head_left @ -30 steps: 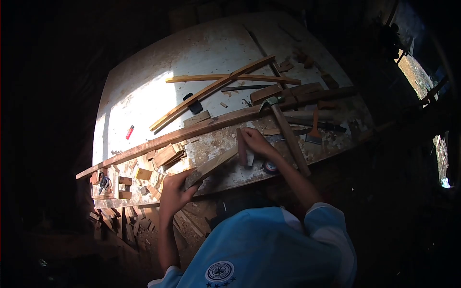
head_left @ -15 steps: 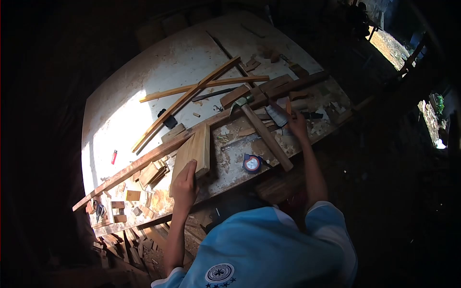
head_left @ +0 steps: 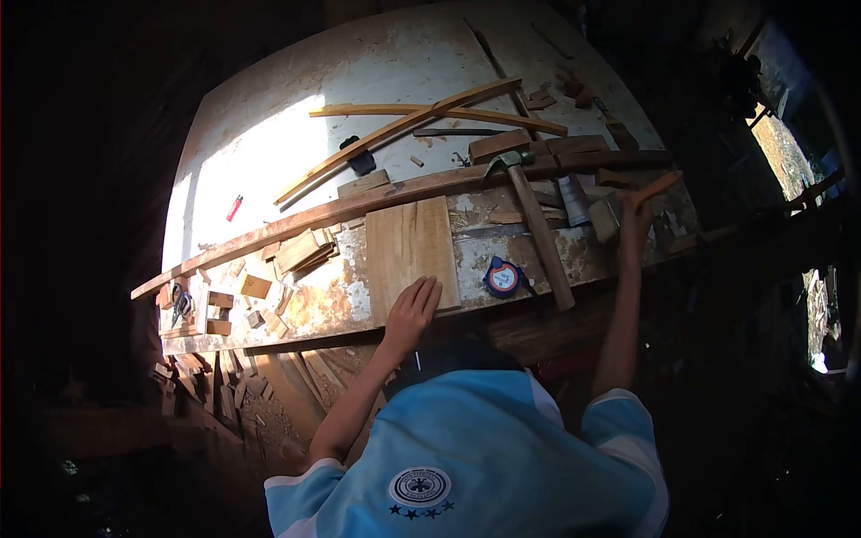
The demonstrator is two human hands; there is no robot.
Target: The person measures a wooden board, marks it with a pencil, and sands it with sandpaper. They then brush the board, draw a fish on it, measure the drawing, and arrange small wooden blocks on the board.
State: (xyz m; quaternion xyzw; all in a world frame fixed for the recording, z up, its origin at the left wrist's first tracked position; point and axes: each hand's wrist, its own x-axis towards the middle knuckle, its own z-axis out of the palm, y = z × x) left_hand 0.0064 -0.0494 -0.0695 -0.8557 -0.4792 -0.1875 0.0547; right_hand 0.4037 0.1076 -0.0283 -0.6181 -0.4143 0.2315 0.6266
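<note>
A wooden board lies flat at the table's front edge, its far end against a long reddish-brown bar. My left hand rests on the board's near end with fingers stretched out flat. My right hand is closed around a brush with an orange handle, raised over the table's right side. Its pale, broad head points left and down; the bristles are not sharp. Left of it lies a hammer, handle toward me. A blue tape measure sits between board and hammer.
The long bar crosses the table. Beyond it lie two thin wooden strips, a black object and a red lighter. Small wood blocks and scissors are at left. Another brush lies at back right.
The tilted board has been lowered flat onto the table, and my left hand went from gripping its edge to resting on top. My right hand lifted the orange-handled brush. The view shifted.
</note>
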